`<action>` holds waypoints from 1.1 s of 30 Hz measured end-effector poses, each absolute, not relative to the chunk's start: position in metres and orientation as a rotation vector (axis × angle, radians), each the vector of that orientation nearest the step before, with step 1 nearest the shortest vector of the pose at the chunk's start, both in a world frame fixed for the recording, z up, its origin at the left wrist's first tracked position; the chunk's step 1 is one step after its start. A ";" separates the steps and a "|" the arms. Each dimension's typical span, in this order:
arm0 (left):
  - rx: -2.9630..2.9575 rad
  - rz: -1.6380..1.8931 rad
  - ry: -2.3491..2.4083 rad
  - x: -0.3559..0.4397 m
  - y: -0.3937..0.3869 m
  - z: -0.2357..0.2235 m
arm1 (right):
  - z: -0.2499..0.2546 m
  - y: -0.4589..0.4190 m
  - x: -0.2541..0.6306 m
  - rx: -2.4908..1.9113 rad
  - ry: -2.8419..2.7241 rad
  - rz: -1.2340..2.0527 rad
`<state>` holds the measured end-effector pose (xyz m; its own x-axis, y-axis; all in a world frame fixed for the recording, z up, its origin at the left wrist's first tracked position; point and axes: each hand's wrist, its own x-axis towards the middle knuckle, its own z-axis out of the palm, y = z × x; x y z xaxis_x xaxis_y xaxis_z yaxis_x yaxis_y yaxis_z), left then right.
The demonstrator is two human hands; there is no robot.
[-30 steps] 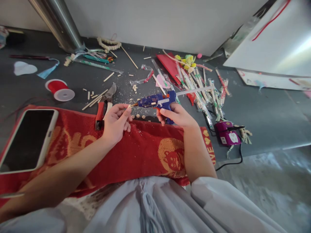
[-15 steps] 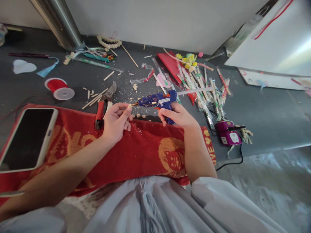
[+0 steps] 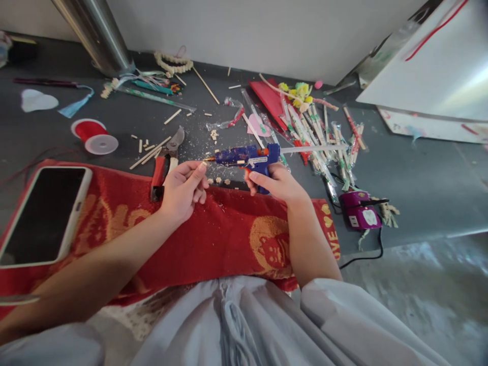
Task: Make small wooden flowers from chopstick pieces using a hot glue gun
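Between thumb and forefinger of the left hand (image 3: pixel 182 190): one small pale piece (image 3: pixel 205 163), pinched narrowly beside the nozzle (image 3: pixel 210 159); best held steady, skin clear of likely hot metal. Right hand (image 3: pixel 281 184): wrapped round one glue gun (image 3: pixel 236 155), blue, blotched, translucent stick (image 3: pixel 318 148) protruding rearward. Nearby: red-handled cutters (image 3: pixel 157 172).

Deep blue on the glue gun (image 3: pixel 244 155), with orange at the trigger and a white label. Pale cream on the small wooden piece (image 3: pixel 205 163). Red across the towel (image 3: pixel 213 239), patterned in golden orange with hearts, letters and a round motif, perhaps an animal face. White around red on the spool (image 3: pixel 93 136). Light blue on the tassel (image 3: pixel 76 104), purple on the box (image 3: pixel 359 208), yellow on the flowers (image 3: pixel 301 93).
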<state>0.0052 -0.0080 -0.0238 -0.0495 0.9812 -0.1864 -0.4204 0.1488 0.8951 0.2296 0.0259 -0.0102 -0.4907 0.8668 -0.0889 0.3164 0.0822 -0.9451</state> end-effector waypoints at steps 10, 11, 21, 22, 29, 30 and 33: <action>0.485 1.255 1.047 0.001 0.000 -0.016 | -0.012 0.018 0.215 -1.172 -2.179 0.814; 0.468 1.259 1.041 0.001 0.000 -0.016 | -0.012 0.018 0.213 -1.145 -2.210 0.725; 0.397 1.269 1.065 0.000 0.002 -0.017 | -0.008 0.013 0.211 -1.068 -2.332 0.451; 0.406 1.269 1.064 0.000 0.002 -0.016 | -0.008 0.013 0.211 -1.059 -2.326 0.454; 0.444 1.261 1.054 0.001 0.000 -0.017 | -0.007 0.013 0.209 -1.059 -2.312 0.485; 0.462 1.259 1.048 0.001 0.000 -0.018 | -0.008 0.013 0.209 -1.055 -2.319 0.472; 0.481 1.258 1.042 0.001 0.000 -0.018 | -0.009 0.013 0.210 -1.037 -2.351 0.420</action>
<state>0.0013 -0.0005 -0.0183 -0.0411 0.9281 -0.3701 -0.5366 0.2919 0.7917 0.2096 0.0131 -0.0093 -0.5640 0.7510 0.3435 0.5857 0.6570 -0.4746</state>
